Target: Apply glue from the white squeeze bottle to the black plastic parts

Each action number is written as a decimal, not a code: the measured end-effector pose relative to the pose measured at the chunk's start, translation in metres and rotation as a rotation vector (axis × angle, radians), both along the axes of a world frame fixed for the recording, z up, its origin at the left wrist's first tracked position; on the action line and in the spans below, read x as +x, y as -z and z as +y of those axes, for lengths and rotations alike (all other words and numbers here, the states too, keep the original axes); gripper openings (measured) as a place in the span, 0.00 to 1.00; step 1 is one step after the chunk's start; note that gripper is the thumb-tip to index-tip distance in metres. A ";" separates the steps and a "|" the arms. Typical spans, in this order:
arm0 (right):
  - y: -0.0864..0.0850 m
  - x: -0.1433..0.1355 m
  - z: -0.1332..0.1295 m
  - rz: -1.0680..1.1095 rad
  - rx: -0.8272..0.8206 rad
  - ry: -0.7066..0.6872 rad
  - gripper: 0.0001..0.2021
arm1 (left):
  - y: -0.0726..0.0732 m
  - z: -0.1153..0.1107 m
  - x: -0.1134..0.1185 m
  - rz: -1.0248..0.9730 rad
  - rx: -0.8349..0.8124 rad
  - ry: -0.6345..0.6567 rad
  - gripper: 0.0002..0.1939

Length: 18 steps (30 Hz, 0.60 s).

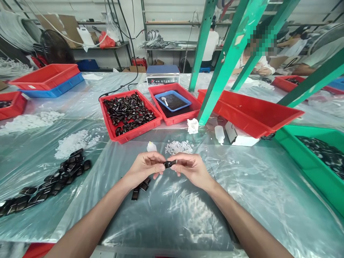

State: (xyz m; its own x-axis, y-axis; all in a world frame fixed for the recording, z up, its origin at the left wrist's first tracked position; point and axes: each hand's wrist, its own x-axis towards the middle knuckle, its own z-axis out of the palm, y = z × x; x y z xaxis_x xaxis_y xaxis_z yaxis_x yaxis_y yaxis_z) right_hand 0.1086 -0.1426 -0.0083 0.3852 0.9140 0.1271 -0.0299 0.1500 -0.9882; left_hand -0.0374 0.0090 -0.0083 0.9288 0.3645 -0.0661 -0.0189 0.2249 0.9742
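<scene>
Between my two hands, over the middle of the table, is a small glossy black plastic part [168, 164]. My left hand [148, 165] pinches its left end between thumb and fingers. The right end is pinched by my right hand [190, 167]. My fingertips hide much of it. Several similar black parts [139, 189] lie under and beside my left wrist. Just beyond my hands sit a pile of tiny white pieces [178, 147] and a small white bottle with a yellowish tip [151, 146].
Further back stand a red tray of black parts [104, 116] and a red tray holding a blue tray [161, 116]. A row of black parts [53, 184] and white pieces [71, 143] lie left. Green posts [228, 61], a tilted red bin [249, 111] and a green bin [292, 150] occupy the right.
</scene>
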 end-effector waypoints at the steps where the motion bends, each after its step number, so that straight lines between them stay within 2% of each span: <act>1: 0.000 0.000 0.000 -0.005 -0.013 0.012 0.13 | 0.000 -0.001 0.001 -0.008 0.009 -0.028 0.18; 6: -0.002 0.005 0.001 -0.057 -0.047 0.107 0.17 | -0.003 -0.001 0.002 -0.067 -0.070 -0.159 0.31; 8: -0.002 0.006 0.002 -0.079 -0.052 0.144 0.16 | -0.004 0.000 0.002 -0.064 -0.060 -0.170 0.31; 14: 0.002 0.000 0.002 -0.281 -0.026 0.190 0.12 | 0.000 -0.008 0.004 -0.040 0.266 -0.202 0.24; 18: 0.002 -0.006 0.000 -0.530 0.002 0.175 0.12 | -0.012 -0.012 0.002 -0.009 0.616 -0.220 0.13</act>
